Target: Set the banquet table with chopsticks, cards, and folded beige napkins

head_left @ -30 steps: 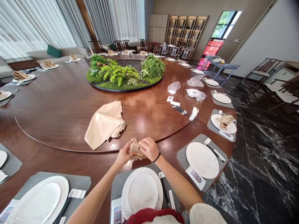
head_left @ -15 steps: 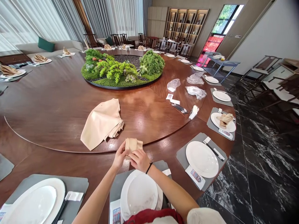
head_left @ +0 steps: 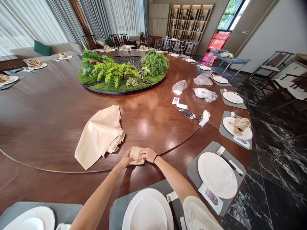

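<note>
A beige cloth napkin (head_left: 136, 154), folded into a small thick packet, is between my two hands at the near rim of the turntable. My left hand (head_left: 125, 160) grips its left edge, thumb toward the top. The fingers of my right hand (head_left: 148, 155) close over its right side; a black band circles that wrist. To the left, a pile of unfolded beige napkins (head_left: 99, 135) lies fanned out on the wooden turntable. Below my forearms, a white plate stack (head_left: 148, 207) rests on a grey placemat (head_left: 120, 207).
A round moss and shrub centrepiece (head_left: 124, 76) fills the table's middle. Plastic bags (head_left: 205, 94), black chopsticks (head_left: 188, 114) and a white card holder (head_left: 204, 118) lie on the right. A folded napkin (head_left: 240, 126) sits on a plate there; another white plate (head_left: 217, 175) is nearer.
My hands have moved forward with the folded napkin, which now lies lower and flatter against the turntable. My right hand has shifted to its right side. The view has tilted slightly.
</note>
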`<state>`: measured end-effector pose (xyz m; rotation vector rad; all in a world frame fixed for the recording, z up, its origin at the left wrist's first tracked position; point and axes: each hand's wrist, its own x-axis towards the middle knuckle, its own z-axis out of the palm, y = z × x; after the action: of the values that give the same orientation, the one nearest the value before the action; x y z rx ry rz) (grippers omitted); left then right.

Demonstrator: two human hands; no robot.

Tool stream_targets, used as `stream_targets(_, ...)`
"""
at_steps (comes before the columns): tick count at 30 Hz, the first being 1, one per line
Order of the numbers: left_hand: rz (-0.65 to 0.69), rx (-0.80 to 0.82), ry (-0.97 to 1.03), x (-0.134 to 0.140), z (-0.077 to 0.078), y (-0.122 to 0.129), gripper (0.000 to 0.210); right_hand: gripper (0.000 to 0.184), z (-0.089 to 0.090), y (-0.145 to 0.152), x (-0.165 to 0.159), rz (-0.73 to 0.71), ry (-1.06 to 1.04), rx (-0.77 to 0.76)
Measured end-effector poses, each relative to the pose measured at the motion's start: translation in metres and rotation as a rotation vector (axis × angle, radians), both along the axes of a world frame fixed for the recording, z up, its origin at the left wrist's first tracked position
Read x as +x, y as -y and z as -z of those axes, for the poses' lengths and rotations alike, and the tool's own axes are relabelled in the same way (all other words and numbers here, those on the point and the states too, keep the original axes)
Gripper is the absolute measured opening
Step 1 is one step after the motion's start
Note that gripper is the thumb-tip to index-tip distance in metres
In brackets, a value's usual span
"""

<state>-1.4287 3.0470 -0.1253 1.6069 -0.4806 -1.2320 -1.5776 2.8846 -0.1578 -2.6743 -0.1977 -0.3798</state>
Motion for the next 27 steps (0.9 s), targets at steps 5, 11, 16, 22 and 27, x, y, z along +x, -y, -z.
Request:
stream_targets(5,0.261,0.083,0.916,0.012,0.004,-0.004,0.061,0.021,0.027,0.009,0.0,0.016,-0.09,0.048)
stream_targets(11,0.728,0.187,1.318,0.003,-0.017,-0.004,0.024,0.016,0.026,0.005,0.005,0.102,-0.052,0.15)
stream_targets(16,0.585,0.456,1.33,-0.004,-0.016,0.027,0.037,0.014,0.022,-0.006,0.009,0.259,-0.071,0.198)
stream_targets(22,0.632,0.462,1.214,0.013,-0.011,0.035,0.042,0.02,0.011,-0.011,0.034,0.429,-0.196,0.187)
stream_targets(27,0.561,0.437,1.197,0.039,-0.023,0.024,0.022,0.034,0.004,-0.013,0.052,0.487,-0.234,0.149)
